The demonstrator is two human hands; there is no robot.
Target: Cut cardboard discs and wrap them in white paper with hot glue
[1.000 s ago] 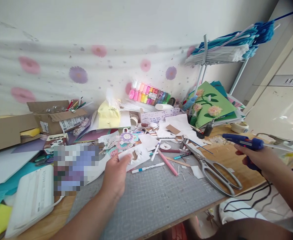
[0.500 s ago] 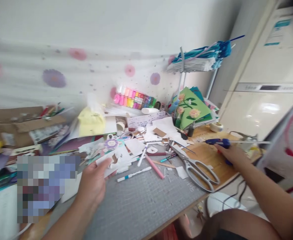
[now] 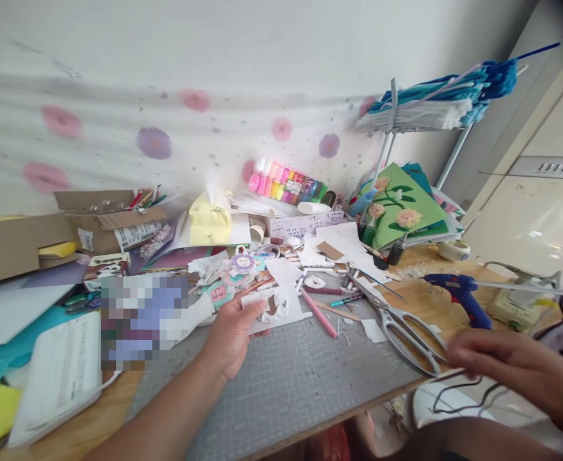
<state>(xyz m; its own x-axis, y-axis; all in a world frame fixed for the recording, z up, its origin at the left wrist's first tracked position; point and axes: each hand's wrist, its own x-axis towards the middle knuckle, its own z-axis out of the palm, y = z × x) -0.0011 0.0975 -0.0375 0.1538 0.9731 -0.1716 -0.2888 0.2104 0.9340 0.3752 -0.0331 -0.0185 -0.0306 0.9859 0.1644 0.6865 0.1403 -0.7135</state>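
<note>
My left hand pinches a small white paper piece over the cutting mat; a brownish patch shows through a ragged gap in it. At the right, my right hand is in the air near the table's edge, beside the handles of the large scissors. Its fingers are bent close together and blurred, and I cannot make out whether anything is in them. Beyond that hand, a blue glue gun with a long glue stick lies on the wooden tabletop.
Paper scraps, pens and a pink stick litter the grey cutting mat. Cardboard boxes and a white device stand left. At the back are a colourful clay set and green card. A dark cord hangs right.
My right hand has let go of the glue gun and come back toward the table's front edge. The view has swung left; my left hand still holds the paper piece.
</note>
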